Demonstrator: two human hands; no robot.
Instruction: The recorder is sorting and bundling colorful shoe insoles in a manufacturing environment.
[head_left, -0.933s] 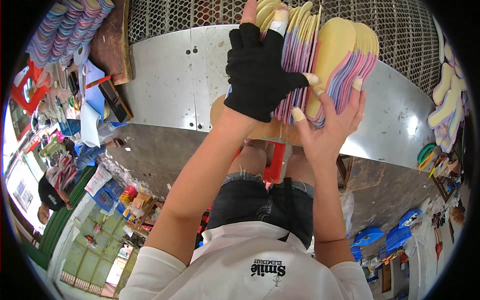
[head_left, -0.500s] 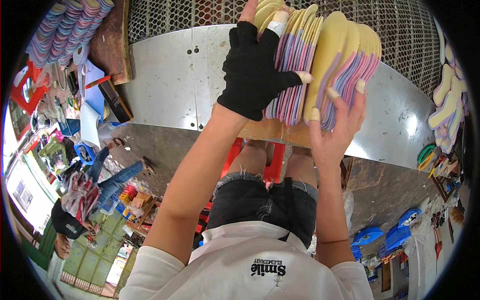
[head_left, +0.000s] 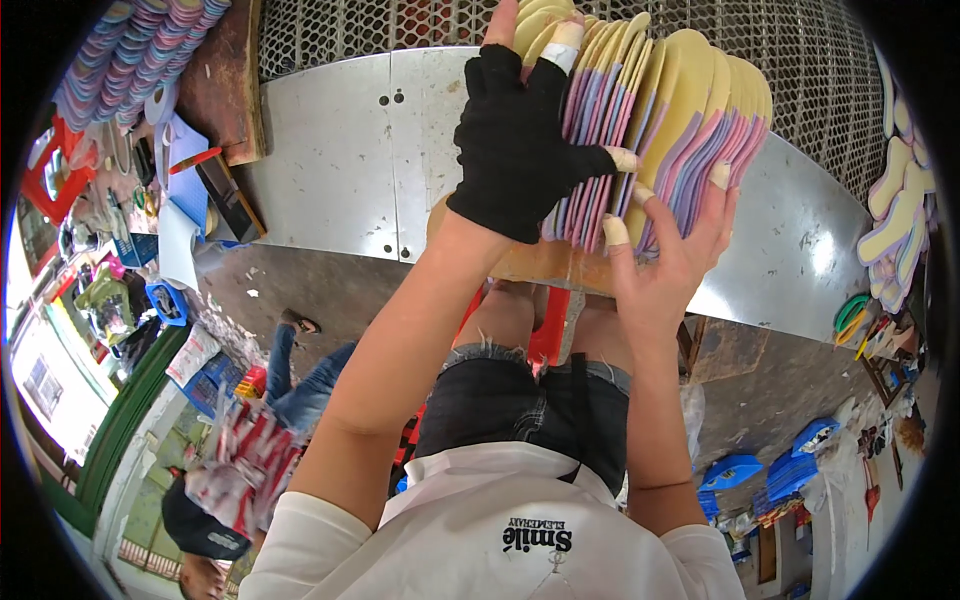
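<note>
A tight row of shoe insoles point(head_left: 690, 110), yellow on their faces with pink and purple edges, stands upright side by side in front of me. My left hand point(head_left: 515, 145), in a black fingerless glove with taped fingertips, clasps the left part of the row. Its thumb presses on the near edges while its fingers reach over the far side. Bare but for tape on the fingertips, my right hand point(head_left: 670, 240) grips the right part, thumb close to the left thumb. Some insoles lean apart between the two hands. Far ends of the row are partly hidden behind the glove.
Under the row lies a brown board point(head_left: 550, 268) on a curved metal table point(head_left: 330, 150). Beyond it runs a wire mesh belt point(head_left: 400, 25). Loose insoles point(head_left: 895, 210) lie at right, stacked ones point(head_left: 140, 60) far left. A person point(head_left: 235, 470) is at lower left.
Both hands stay on the row, which has shifted slightly right. My right thumb and fingers have moved left toward the left thumb, and more insoles lean rightward. The person behind has moved lower in view.
</note>
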